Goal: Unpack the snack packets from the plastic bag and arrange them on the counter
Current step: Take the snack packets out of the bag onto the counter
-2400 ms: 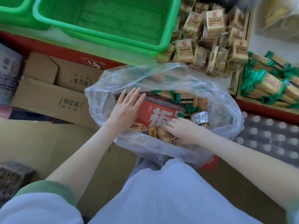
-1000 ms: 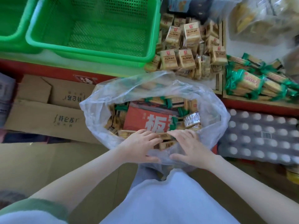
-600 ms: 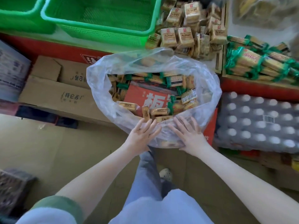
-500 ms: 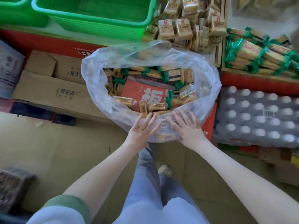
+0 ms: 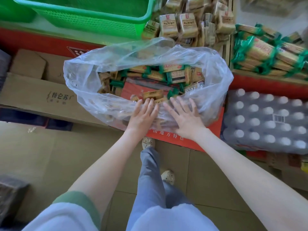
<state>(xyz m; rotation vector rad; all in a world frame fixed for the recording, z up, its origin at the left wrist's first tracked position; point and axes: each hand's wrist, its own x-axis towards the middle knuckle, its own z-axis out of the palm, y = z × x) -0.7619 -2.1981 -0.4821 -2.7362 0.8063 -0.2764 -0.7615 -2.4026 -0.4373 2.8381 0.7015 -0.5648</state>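
A clear plastic bag [image 5: 86, 75] stands open on a red carton [image 5: 168, 135], filled with several small snack packets [image 5: 176, 75] in tan and green wrappers. My left hand [image 5: 143, 115] lies flat against the near outer wall of the bag, fingers straight. Beside it my right hand [image 5: 185, 117] presses the same wall with fingers spread. Neither hand holds a packet. On the counter behind the bag lie a heap of tan packets [image 5: 183, 25] and a heap of green-ended packets [image 5: 266, 52].
A green mesh basket [image 5: 90, 19] sits on the counter at the back left. Brown cardboard boxes [image 5: 38, 95] stand left of the bag, a shrink-wrapped pack of bottles [image 5: 266, 120] right of it. My legs and shoes [image 5: 148, 142] are below on the tiled floor.
Both hands have come out of the bag's mouth and slid down onto its near outer wall. The view has pulled back and up, so the bag now sits farther away.
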